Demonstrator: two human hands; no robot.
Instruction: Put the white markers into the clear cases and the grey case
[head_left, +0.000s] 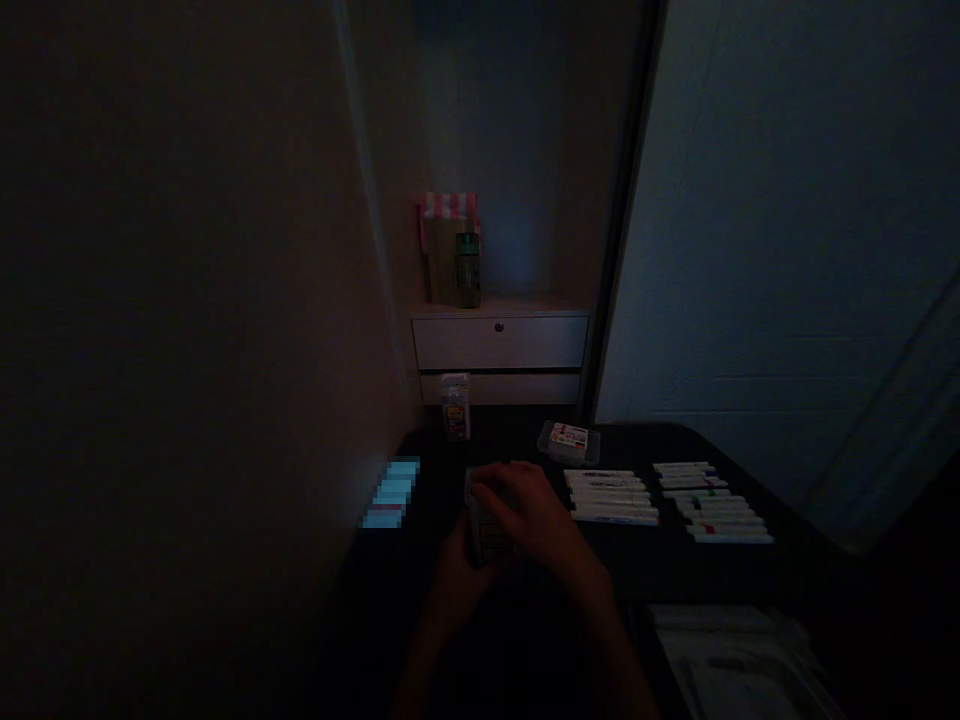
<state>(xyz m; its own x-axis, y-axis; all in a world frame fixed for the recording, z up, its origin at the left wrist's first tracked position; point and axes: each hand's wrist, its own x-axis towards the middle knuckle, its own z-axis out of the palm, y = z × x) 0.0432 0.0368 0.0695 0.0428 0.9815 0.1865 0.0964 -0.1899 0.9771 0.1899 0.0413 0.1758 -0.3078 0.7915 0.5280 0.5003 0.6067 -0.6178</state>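
Note:
The scene is very dark. Both my hands meet over a black table (pixel 645 570). My right hand (pixel 536 520) is curled over the top of a small clear box with a label (pixel 486 535). My left hand (pixel 457 580) grips the same box from below and the left. Two rows of white markers lie to the right: the nearer row (pixel 611 497) and the farther row (pixel 712 502). A small clear container with a printed label (pixel 568 441) sits just behind the markers.
A clear labelled box (pixel 455 405) stands at the table's back left. Behind it is a white drawer unit (pixel 500 343) with a green bottle (pixel 467 270) and a striped bag (pixel 448 245) on top. Pale plastic packaging (pixel 735 660) lies front right. A wall runs along the left.

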